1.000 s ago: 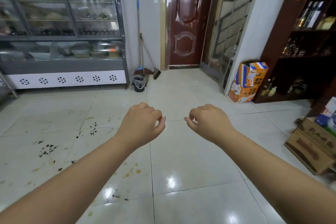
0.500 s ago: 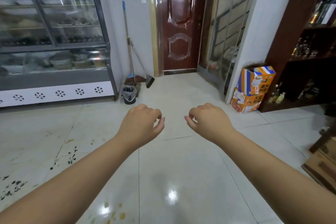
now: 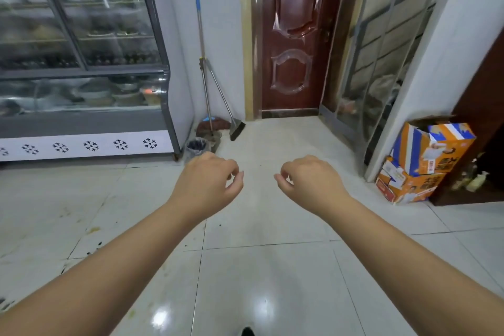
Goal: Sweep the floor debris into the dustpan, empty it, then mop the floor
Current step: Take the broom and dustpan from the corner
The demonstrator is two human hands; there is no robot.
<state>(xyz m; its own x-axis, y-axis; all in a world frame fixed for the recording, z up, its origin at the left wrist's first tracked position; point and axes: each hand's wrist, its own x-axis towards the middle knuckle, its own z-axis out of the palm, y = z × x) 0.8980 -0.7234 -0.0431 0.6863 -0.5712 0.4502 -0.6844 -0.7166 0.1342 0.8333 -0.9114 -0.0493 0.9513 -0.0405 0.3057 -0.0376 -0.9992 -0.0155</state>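
Both the left hand (image 3: 208,185) and right hand (image 3: 309,183) hang loosely curled, holding nothing. The broom (image 3: 236,127) and mop (image 3: 203,63) lean in the corner by the door (image 3: 294,35), debris (image 3: 94,230) at left. Grabbing one handle carelessly could topple the other, since they lean together

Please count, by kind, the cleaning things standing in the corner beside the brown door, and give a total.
Long-handled mop: 1
Broom: 1
Dustpan: 1
Small bin: 1
Total: 4
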